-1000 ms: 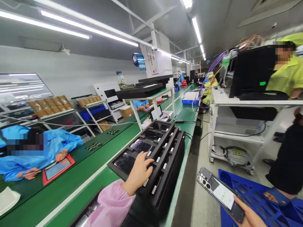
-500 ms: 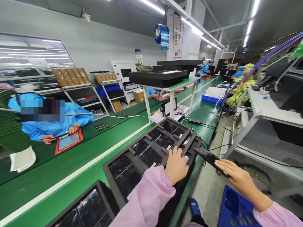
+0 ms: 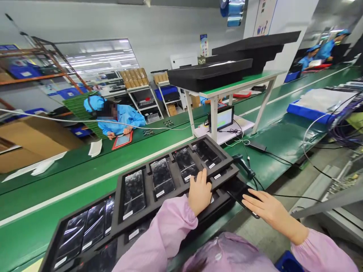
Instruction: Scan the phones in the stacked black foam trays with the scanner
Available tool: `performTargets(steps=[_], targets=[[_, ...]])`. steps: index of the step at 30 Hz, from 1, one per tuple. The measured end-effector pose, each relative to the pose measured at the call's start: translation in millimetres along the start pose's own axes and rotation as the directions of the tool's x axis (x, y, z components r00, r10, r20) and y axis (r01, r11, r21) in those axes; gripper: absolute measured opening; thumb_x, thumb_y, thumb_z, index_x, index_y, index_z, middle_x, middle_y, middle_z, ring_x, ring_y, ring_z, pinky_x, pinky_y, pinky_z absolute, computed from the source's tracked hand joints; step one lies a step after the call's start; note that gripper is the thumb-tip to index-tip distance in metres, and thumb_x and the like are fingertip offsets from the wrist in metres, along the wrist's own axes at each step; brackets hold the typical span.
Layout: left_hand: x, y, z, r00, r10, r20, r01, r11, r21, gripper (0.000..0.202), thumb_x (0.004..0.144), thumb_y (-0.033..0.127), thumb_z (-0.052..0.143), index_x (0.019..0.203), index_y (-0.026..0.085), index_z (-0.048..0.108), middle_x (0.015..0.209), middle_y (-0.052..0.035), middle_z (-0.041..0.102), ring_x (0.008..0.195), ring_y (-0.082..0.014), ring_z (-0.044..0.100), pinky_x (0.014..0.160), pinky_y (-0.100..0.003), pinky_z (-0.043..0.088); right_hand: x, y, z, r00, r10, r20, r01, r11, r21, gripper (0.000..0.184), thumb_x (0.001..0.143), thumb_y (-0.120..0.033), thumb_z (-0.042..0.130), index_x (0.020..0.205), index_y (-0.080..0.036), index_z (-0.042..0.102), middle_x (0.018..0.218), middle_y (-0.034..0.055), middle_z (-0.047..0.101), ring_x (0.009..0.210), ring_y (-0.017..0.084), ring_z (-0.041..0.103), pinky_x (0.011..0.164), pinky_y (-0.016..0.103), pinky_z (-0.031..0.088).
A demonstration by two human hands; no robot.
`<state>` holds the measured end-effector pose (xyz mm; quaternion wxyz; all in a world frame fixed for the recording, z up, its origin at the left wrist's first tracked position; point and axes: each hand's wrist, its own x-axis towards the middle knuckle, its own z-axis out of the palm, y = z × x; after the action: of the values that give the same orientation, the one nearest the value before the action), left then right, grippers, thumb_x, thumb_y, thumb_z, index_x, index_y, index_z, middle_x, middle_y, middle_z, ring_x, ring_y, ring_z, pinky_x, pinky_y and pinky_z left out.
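My left hand (image 3: 200, 190) rests flat on the near edge of a black foam tray (image 3: 147, 196) that holds several dark phones (image 3: 161, 177) in slots. My right hand (image 3: 268, 209) lies palm down on a dark phone (image 3: 237, 190), pressing it against the tray's right end. Both arms wear pink sleeves. A second black tray (image 3: 82, 238) with more phones sits to the left, touching the first. A black handheld scanner (image 3: 244, 166) lies just beyond the tray's right end.
The trays sit on a long green conveyor bench (image 3: 85, 177). A white stand (image 3: 227, 94) carries stacked black trays, with a small screen (image 3: 224, 119) under it. A person in blue (image 3: 116, 117) works across the belt. Cables run at right.
The view swung left and down. My right hand brought the phone from the aisle side over to the tray's right end. My left hand stayed on the tray.
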<state>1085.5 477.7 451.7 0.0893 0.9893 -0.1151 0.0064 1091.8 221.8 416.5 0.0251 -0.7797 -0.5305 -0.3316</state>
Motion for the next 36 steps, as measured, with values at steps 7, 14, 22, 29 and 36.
performTargets(steps=[7, 14, 22, 29, 36], targets=[[2, -1, -2.6, 0.995, -0.084, -0.061, 0.092, 0.985, 0.148, 0.019, 0.074, 0.024, 0.064, 0.089, 0.013, 0.07, 0.14, -0.0192, 0.04, 0.12, -0.0366, 0.044, 0.09, -0.051, 0.04, 27, 17, 68, 0.98, 0.173, 0.093, -0.186, 0.971, 0.151, 0.039, 0.077, 0.005, 0.043, 0.106, -0.011, 0.064, 0.106, 0.0104, 0.064, 0.097, 0.028, 0.057, 0.074, 0.039, 0.051], [1, 0, -0.8, 0.989, -0.102, -0.11, 0.121, 0.975, 0.185, 0.019, 0.073, 0.028, 0.068, 0.085, 0.013, 0.071, 0.136, -0.0193, 0.045, 0.116, -0.0358, 0.047, 0.088, -0.05, 0.043, 49, 47, 79, 0.901, 0.063, 0.43, -0.263, 0.866, 0.426, 0.05, 0.073, -0.023, 0.07, 0.12, -0.012, 0.057, 0.121, 0.0133, 0.056, 0.112, 0.029, 0.051, 0.093, 0.04, 0.047], [0, -1, 13.3, 0.981, -0.05, -0.188, 0.089, 0.974, 0.208, 0.017, 0.069, 0.026, 0.071, 0.08, 0.013, 0.069, 0.131, -0.0201, 0.049, 0.112, -0.0355, 0.051, 0.085, -0.05, 0.045, 58, 29, 89, 0.88, 0.112, 0.462, -0.352, 0.806, 0.475, 0.017, 0.084, -0.015, 0.054, 0.094, -0.012, 0.068, 0.092, 0.0111, 0.067, 0.087, 0.027, 0.064, 0.08, 0.037, 0.053], [-17, -16, 20.4, 0.896, 0.021, -0.443, -0.021, 1.0, 0.005, 0.024, 0.073, 0.026, 0.065, 0.095, 0.017, 0.066, 0.127, -0.0171, 0.051, 0.121, -0.0322, 0.044, 0.093, -0.048, 0.043, 56, 66, 44, 0.816, 0.573, 0.08, -0.481, 0.595, 0.644, 0.032, 0.088, -0.038, 0.041, 0.074, -0.02, 0.064, 0.075, 0.0042, 0.067, 0.067, 0.018, 0.063, 0.067, 0.028, 0.053], [-120, -91, -13.4, 0.315, -0.668, -0.674, 0.571, 0.701, -0.428, 0.035, 0.073, 0.04, 0.057, 0.099, 0.016, 0.06, 0.117, -0.0165, 0.055, 0.117, -0.0315, 0.046, 0.103, -0.049, 0.031, 92, 88, 68, 0.292, 0.778, 0.555, -0.885, 0.0, 0.465, 0.073, 0.047, -0.062, 0.051, 0.101, -0.014, 0.059, 0.105, 0.0151, 0.062, 0.092, 0.031, 0.059, 0.084, 0.044, 0.047]])
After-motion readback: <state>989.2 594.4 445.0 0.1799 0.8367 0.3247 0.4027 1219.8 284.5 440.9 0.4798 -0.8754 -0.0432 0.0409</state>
